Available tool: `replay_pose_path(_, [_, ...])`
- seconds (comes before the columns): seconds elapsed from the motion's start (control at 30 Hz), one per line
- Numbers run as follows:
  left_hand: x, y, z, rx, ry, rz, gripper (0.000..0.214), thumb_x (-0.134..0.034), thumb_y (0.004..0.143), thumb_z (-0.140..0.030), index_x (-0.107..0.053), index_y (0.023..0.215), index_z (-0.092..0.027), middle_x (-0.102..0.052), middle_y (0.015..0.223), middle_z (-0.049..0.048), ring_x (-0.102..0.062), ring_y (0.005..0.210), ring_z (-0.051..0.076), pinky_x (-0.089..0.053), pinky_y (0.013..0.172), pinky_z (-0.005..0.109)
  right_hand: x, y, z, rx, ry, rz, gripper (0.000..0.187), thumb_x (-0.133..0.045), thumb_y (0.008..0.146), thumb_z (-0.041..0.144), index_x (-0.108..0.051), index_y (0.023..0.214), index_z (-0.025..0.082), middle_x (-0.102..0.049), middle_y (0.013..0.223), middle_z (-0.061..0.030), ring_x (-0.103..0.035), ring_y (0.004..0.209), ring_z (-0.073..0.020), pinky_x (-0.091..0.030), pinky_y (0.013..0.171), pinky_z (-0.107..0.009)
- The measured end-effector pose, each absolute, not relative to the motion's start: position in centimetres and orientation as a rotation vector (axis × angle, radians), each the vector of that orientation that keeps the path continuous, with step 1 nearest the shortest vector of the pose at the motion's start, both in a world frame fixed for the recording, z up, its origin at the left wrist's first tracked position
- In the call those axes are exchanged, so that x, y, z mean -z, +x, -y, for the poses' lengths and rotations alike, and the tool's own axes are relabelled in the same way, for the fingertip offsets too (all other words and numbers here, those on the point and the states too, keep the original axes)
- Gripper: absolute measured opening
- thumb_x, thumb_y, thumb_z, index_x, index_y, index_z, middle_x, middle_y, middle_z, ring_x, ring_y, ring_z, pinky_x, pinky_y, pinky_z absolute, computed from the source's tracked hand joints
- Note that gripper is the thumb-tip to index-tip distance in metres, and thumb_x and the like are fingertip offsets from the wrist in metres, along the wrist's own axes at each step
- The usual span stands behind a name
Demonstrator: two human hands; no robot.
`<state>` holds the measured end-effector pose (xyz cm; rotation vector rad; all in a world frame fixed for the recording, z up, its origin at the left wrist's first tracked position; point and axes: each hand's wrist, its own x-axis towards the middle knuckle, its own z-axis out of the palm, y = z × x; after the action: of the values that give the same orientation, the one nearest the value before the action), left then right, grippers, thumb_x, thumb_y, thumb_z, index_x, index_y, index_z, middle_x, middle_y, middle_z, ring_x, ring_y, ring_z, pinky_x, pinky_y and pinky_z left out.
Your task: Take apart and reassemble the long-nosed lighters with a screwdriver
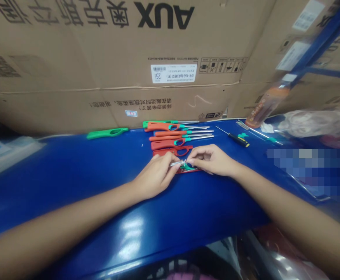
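My left hand [155, 175] pinches a short metal lighter tube [174, 164] between thumb and fingers, with its end pointing right. At that end, the thumb and forefinger of my right hand [213, 160] are pressed together; whatever sits in the pinch is too small to make out. Beneath the fingertips lies an open red lighter casing [193, 170] with a green inner piece [186, 167] and thin wires, partly covered by my hands. Just beyond my hands rests a red casing half [171, 151].
Several long-nosed lighters [166, 144] lie stacked behind my hands. To their left is a green casing [105, 133]; to their right, a screwdriver [238, 139], a metal rod [258, 132] and an orange-brown bottle [267, 107]. Cardboard boxes [114, 70] wall off the blue table's [85, 175] back.
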<state>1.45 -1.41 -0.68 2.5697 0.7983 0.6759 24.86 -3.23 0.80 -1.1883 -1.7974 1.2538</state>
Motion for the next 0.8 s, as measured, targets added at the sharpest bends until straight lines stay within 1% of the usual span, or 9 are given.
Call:
replay_pose_path(0.1, [0.6,1.5,1.4,-0.681,2.563,-0.779,0.015,-0.042,0.105,-0.034,-0.049,0.103,-0.02,-0.069,0.101,0.0046,-0.065,0.09,0.022,-0.046,0.084,0.039,-0.5,25.1,2.9,-1.142,-1.132,1.826,0.031,-0.071,0.082,0.047,-0.071,0.083,0.015,-0.065,0.071,-0.0018,-0.056,0.06,-0.0104,-0.046,0.057,-0.025])
replay_pose_path(0.17, [0.7,1.5,1.4,-0.678,2.564,-0.781,0.014,-0.043,0.104,-0.033,-0.048,0.102,-0.02,-0.068,0.1,0.0047,-0.065,0.089,0.022,-0.046,0.083,0.039,-0.2,25.0,2.9,-1.11,-1.133,1.847,0.031,-0.069,0.083,0.046,-0.071,0.084,0.016,-0.066,0.074,-0.0027,-0.056,0.066,-0.0124,-0.046,0.063,-0.027])
replay_pose_path(0.37, [1.1,1.5,1.2,-0.696,2.563,-0.809,0.014,-0.041,0.105,-0.032,-0.046,0.098,-0.02,-0.068,0.098,0.0063,-0.065,0.088,0.023,-0.047,0.08,0.039,0.2,24.0,3.4,-1.07,-1.191,1.772,0.037,-0.069,0.082,0.053,-0.067,0.082,0.016,-0.058,0.067,0.0008,-0.048,0.06,-0.0111,-0.04,0.057,-0.026])
replay_pose_path(0.53, [1.3,1.5,1.1,-0.7,2.571,-0.795,0.013,-0.041,0.104,-0.031,-0.045,0.098,-0.02,-0.069,0.097,0.007,-0.065,0.089,0.024,-0.048,0.079,0.039,0.5,23.5,3.6,-1.064,-1.192,1.75,0.038,-0.069,0.081,0.055,-0.065,0.081,0.017,-0.058,0.068,0.0004,-0.049,0.06,-0.0116,-0.04,0.056,-0.026])
replay_pose_path(0.8, [1.2,1.5,1.3,-0.663,2.629,-0.81,0.011,-0.042,0.104,-0.029,-0.044,0.099,-0.02,-0.071,0.099,0.0076,-0.066,0.088,0.025,-0.047,0.078,0.041,0.5,23.6,3.7,-1.031,-1.198,1.782,0.033,-0.066,0.084,0.048,-0.064,0.08,0.016,-0.058,0.067,0.0,-0.049,0.059,-0.0108,-0.04,0.054,-0.025])
